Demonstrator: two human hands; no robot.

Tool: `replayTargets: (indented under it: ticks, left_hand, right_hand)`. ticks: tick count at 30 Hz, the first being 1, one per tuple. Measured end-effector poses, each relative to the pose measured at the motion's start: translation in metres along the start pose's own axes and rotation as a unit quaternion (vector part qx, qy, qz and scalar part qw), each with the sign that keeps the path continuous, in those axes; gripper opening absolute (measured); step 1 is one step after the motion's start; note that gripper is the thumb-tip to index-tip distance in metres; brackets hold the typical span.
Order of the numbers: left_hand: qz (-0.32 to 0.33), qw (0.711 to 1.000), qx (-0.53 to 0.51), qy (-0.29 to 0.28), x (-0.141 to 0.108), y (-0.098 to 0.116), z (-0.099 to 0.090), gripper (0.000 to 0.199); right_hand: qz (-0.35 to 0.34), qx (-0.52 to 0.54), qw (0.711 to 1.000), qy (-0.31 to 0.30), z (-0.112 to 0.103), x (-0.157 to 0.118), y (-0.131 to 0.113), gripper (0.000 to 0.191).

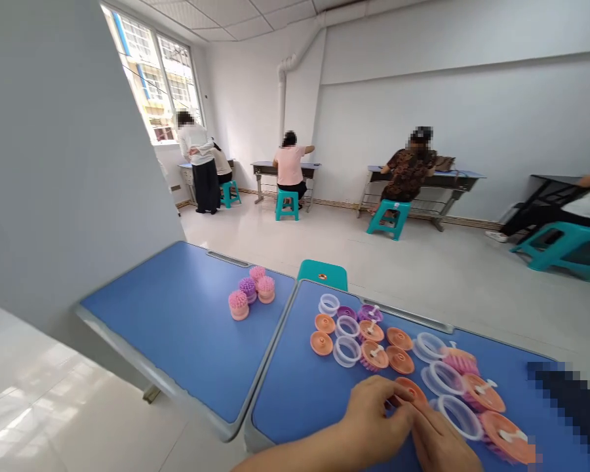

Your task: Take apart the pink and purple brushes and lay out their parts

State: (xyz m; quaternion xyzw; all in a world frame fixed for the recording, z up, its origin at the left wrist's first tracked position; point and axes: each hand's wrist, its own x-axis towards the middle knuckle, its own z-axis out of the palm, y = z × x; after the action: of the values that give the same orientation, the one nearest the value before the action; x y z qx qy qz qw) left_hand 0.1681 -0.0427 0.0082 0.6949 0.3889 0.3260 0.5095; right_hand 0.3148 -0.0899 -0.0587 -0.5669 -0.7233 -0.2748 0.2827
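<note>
My left hand is closed, its fingers bent over the near edge of a round orange cap. Right beside it, my right hand has its fingers together, meeting the left fingertips. What lies between the fingers is hidden. Beyond the hands are more orange caps. To their right stand clear plastic rings and pink-bristled orange brush heads turned bristles down, with white stems sticking up. Smaller clear rings, brush heads and a purple cap lie farther left.
Several round scrub brushes with pink or purple bristles stand on the adjoining blue table. A teal stool is tucked at the far edge. A dark pixelated shape covers the right side. Other people sit or stand along the back wall.
</note>
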Motion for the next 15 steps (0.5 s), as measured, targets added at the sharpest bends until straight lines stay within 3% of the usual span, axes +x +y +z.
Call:
replayTargets:
  ticks: [5, 10, 13, 15]
  left_hand:
    - [0.047, 0.999, -0.008, -0.009, 0.003, 0.000, -0.002, 0.020]
    - [0.099, 0.995, -0.016, -0.025, 0.008, 0.002, -0.007, 0.019]
    - [0.160, 0.987, -0.020, 0.016, 0.008, 0.009, -0.018, 0.020]
    - [0.190, 0.979, -0.021, 0.077, 0.006, 0.014, -0.034, 0.019]
  right_hand:
    - [0.077, 0.051, 0.994, -0.061, -0.010, 0.008, -0.010, 0.033]
    - [0.113, 0.065, 0.990, -0.047, -0.014, 0.014, -0.015, 0.034]
    - [0.119, 0.081, 0.989, -0.023, -0.018, 0.015, -0.016, 0.036]
    - [0.123, 0.082, 0.989, 0.002, -0.022, 0.016, -0.016, 0.036]
